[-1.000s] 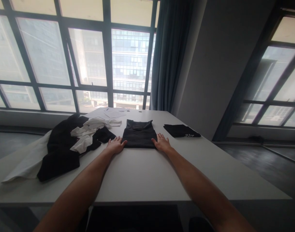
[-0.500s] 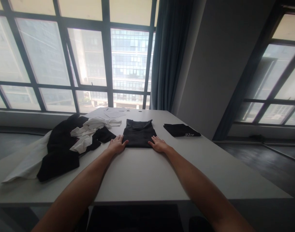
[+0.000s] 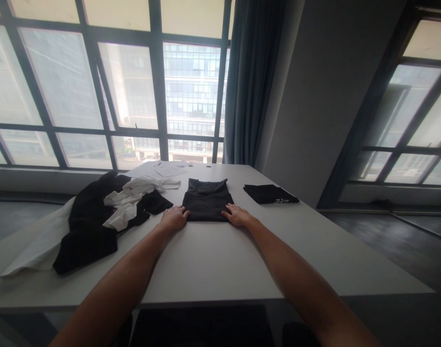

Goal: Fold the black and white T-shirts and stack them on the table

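Both arms stretch out across the white desk (image 3: 213, 260), and the hands lie flat with fingers spread, gripping nothing. The left hand (image 3: 174, 218) rests palm down at the near left corner of the folded dark shirt (image 3: 207, 201), fingertips touching its edge. The right hand (image 3: 237, 216) presses flat at the near right corner, its fingers lapping onto the cloth.

The folded dark shirt lies squared up in the middle of the desk, straight ahead at twelve o'clock from the person, its neckline turned toward the window (image 3: 134, 86). Off at about ten o'clock from it sprawls an unsorted heap: a black garment (image 3: 86, 226) tangled with a crumpled white garment (image 3: 130, 197), and a further white piece (image 3: 32, 246) trailing toward the near left edge of the desk. At about two o'clock lies a second folded black shirt (image 3: 270, 193), small white lettering showing on its near end, well apart from the hands. Past the heap, at eleven o'clock near the far edge, a few sheets of paper (image 3: 162, 169) lie flat. A dark curtain (image 3: 247, 82) hangs beyond the far end of the desk.
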A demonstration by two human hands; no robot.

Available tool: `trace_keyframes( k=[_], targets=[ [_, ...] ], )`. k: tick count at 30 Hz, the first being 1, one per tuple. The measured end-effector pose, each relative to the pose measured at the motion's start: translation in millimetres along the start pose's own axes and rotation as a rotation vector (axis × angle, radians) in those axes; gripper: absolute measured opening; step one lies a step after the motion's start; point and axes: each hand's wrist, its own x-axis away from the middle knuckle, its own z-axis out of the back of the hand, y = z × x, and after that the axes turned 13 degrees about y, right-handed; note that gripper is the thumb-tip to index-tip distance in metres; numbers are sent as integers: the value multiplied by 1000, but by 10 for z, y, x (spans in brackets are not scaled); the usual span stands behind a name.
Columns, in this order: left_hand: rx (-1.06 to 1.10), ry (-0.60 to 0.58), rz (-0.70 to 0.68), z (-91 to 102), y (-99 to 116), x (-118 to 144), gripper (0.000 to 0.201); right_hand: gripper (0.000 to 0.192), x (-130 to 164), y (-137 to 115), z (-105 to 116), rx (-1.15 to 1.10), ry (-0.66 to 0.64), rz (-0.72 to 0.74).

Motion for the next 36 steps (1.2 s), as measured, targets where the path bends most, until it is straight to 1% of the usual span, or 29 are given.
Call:
trace_keyframes(
  k=[3,6,10,14,18,20,23,25,26,28,31,34,36],
  targets=[
    [5,26,13,57,14,18,45,67,1,-6,13,8,32,15],
    [20,63,-4,122,38,43,42,62,1,-9,29,22,84,31],
    [30,101,5,187,59,53,43,53,19,-29,78,66,182,53],
    [50,123,18,203,42,34,44,53,64,-84,159,113,264,26],
    [55,143,-3,184,30,29,44,54,93,-128,200,120,289,-3],
    [42,164,-40,169,34,37,43,55,90,-137,193,113,289,-13],
    [19,252,-114,140,43,49,36,54,74,-136,173,101,283,-24],
    [48,295,-149,114,51,55,32,52,68,-132,167,96,287,-24],
    [82,291,-168,98,58,60,33,51,69,-132,167,91,291,-25],
    [163,228,-225,63,83,72,41,48,80,-137,165,63,306,-1],
    [237,85,-302,6,138,96,56,40,108,-160,130,-54,317,127],
    [212,-34,-277,-36,168,103,67,39,120,-184,50,-184,261,269],
    [175,-93,-223,-47,157,90,72,43,108,-182,-7,-219,206,305]
  ],
)
